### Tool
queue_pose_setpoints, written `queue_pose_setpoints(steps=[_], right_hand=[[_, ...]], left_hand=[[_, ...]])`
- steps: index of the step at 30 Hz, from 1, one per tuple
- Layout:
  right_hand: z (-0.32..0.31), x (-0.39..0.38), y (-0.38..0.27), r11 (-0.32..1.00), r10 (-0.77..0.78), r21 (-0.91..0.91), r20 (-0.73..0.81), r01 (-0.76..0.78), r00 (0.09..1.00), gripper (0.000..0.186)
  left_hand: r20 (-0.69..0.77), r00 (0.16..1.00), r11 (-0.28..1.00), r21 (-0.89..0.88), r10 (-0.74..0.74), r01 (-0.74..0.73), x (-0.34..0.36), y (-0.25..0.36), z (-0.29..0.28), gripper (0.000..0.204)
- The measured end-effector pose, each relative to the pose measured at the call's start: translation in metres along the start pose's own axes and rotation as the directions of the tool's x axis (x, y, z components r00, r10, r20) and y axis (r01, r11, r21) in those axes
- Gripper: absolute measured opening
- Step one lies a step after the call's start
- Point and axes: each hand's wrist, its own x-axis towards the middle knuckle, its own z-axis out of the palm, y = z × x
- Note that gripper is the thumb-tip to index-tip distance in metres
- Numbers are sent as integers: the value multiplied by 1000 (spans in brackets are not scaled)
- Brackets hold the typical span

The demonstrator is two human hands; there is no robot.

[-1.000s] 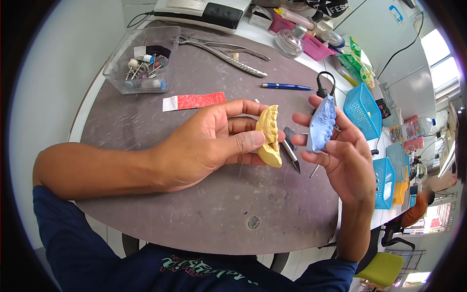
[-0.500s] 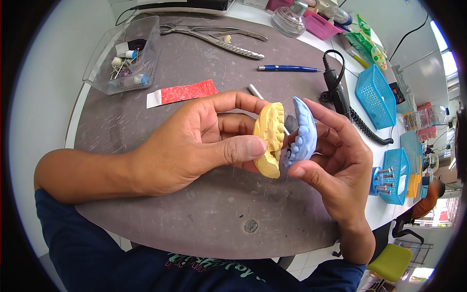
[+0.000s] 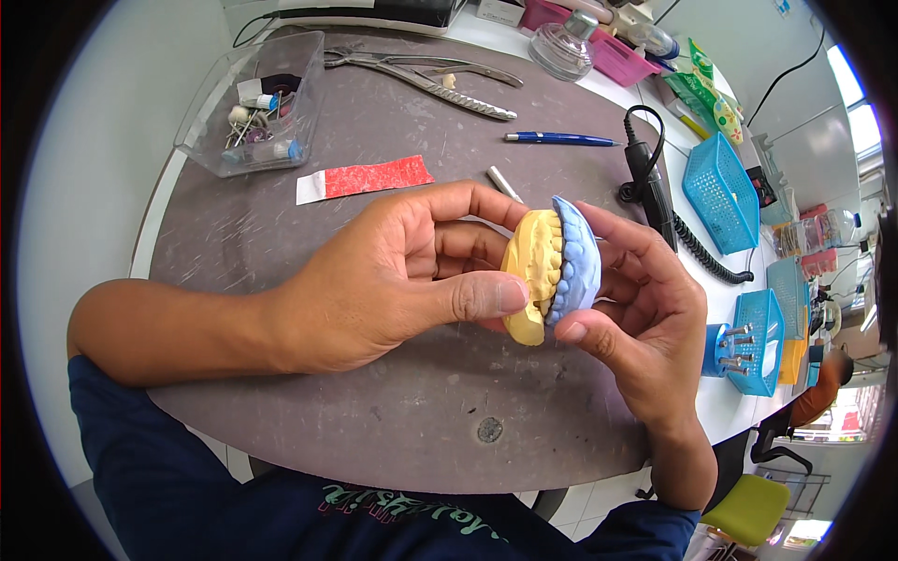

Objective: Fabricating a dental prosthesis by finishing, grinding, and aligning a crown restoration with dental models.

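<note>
the yellow dental cast (image 3: 533, 257) and the blue dental cast (image 3: 578, 266) are held up over the tabletop (image 3: 393, 411), on the person's side of the blue pen (image 3: 561, 138). the left hand (image 3: 398, 280) grips the yellow one, thumb across its near end; the right hand (image 3: 645, 327) grips the blue one, thumb at its near end and fingers behind.

the tooth rows seem to touch, but a dark line runs between them, so i can't tell how fully they meet. uneven pressure from the two hands could slide one row past the other, or chip a tooth edge. if a thumb slipped, a cast might tip and drop, perhaps onto the silver rod (image 3: 505, 184) between it and the pen.

each cast's long axis runs roughly crosswise to the pen: far ends point toward it, near ends away. the yellow teeth face toward the pen's right-end side, the blue teeth toward its left-end side.
</note>
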Motion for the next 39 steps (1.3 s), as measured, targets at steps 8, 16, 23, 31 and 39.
queue_pose_setpoints(steps=[8,16,23,31,39], right_hand=[[-2,-1,3,994,-85,-59,37,87,996,69],[-3,0,3,997,-64,-29,38,66,997,67],[-4,0,5,996,-68,-56,48,71,996,67],[-4,1,7,998,-63,-28,53,65,997,67],[-2,-1,6,999,-53,-11,49,53,997,68]], left_hand=[[11,998,998,23,-57,57,-3,6,-1,45],[30,998,998,18,-55,55,-2,6,-1,45],[-44,998,998,-50,-34,32,-2,5,2,41],[-68,996,997,-38,-64,62,-1,5,2,40],[-30,999,998,-62,-31,29,-1,3,1,40]])
